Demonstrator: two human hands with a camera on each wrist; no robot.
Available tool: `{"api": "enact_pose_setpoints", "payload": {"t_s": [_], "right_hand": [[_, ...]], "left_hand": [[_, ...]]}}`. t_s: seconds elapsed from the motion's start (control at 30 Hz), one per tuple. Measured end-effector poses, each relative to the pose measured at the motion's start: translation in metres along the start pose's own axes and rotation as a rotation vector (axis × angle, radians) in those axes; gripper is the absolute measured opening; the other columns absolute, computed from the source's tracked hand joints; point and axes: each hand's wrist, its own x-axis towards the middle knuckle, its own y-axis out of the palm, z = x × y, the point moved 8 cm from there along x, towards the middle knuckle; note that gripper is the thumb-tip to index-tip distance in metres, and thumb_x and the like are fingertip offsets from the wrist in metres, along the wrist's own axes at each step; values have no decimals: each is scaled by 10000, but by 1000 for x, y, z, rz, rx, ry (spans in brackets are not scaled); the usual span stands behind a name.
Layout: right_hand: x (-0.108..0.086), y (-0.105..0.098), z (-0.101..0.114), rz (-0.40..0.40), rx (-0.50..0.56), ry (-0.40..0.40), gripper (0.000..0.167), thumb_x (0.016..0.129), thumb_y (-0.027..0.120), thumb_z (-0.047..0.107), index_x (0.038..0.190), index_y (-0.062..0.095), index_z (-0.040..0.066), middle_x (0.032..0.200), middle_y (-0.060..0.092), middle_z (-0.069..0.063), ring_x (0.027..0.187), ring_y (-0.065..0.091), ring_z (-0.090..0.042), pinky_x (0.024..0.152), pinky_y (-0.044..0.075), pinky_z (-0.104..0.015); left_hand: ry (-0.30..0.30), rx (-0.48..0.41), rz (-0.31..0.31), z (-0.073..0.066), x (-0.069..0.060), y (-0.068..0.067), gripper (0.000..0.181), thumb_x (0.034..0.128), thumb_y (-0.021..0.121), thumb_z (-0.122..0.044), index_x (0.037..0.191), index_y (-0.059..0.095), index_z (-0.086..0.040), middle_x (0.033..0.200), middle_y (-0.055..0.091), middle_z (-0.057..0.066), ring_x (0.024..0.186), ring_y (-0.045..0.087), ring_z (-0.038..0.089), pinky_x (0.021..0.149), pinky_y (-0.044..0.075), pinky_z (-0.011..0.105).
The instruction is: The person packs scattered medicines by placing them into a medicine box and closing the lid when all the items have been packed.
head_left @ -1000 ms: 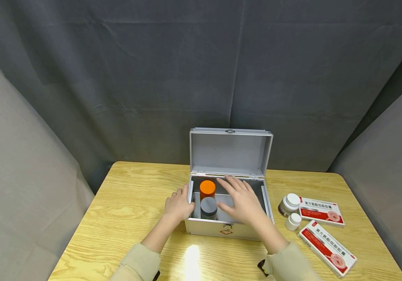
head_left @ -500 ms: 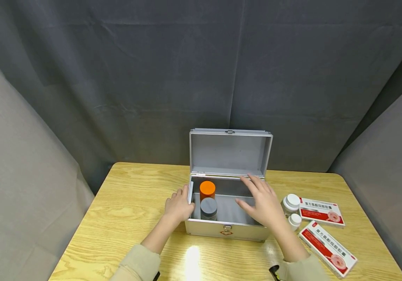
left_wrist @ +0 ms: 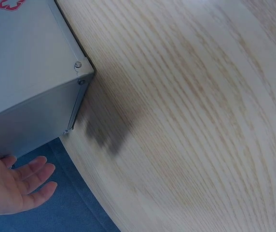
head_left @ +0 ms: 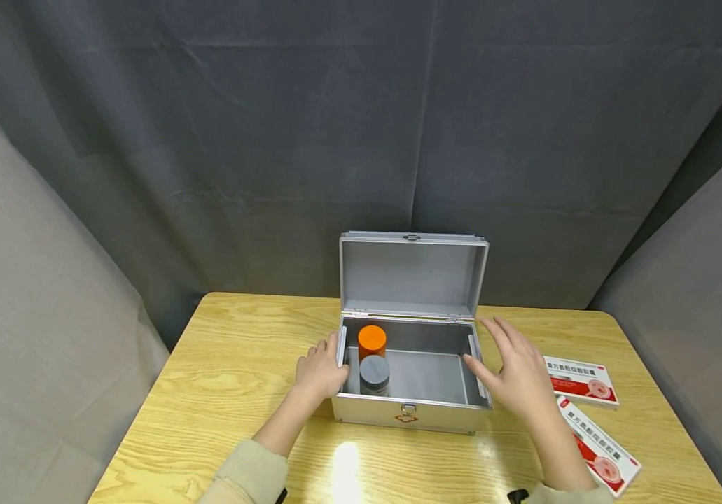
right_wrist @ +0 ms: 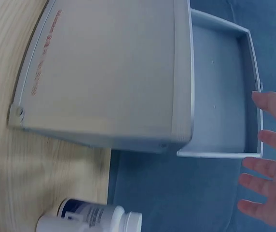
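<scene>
A silver metal medicine case [head_left: 370,411] stands on the table with its lid [head_left: 412,276] raised. Inside, at the left, are a bottle with an orange cap [head_left: 372,339] and one with a grey cap [head_left: 375,371]. My left hand [head_left: 320,369] rests at the case's left rim, thumb over the edge; the left wrist view shows its fingers loose outside the side wall. My right hand [head_left: 518,371] hovers with spread fingers beside the right rim, holding nothing. Beyond the case, the right wrist view shows a white pill bottle [right_wrist: 95,215], hidden by my right hand in the head view.
Two red-and-white medicine boxes lie at the right, one farther back [head_left: 581,380] and one nearer [head_left: 603,448]. A second white bottle [right_wrist: 61,225] is partly visible beside the first. The wooden table [head_left: 247,343] ends at a dark curtain [head_left: 272,140].
My right hand has moved right, from over the case's interior to outside its right rim, now covering the white bottles in the head view. My left hand has stayed at the left rim.
</scene>
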Motion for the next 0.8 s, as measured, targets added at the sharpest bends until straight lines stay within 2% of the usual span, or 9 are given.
{"api": "enact_pose_setpoints", "payload": {"t_s": [0.43,0.8], "right_hand": [[-21,-14,-37,-24,35,144,667,782,685,334,1350,414,116,1320,404,-258,1163,377,-489,891,244,-653],[-43,-15,-74,-17,18,216,708,795,678,316,1385,359,87,1325,371,-298,1176,355,-496,863,248,-673]], "left_hand": [[-1,-10,-7,-1,0,0,650,784,486,-318,1367,301,-97,1252,488,168,1039,508,342,816,401,499],[-2,-14,-8,0,0,0,659,774,494,-310,1367,304,-94,1249,490,165,1037,507,344,813,399,501]]}}
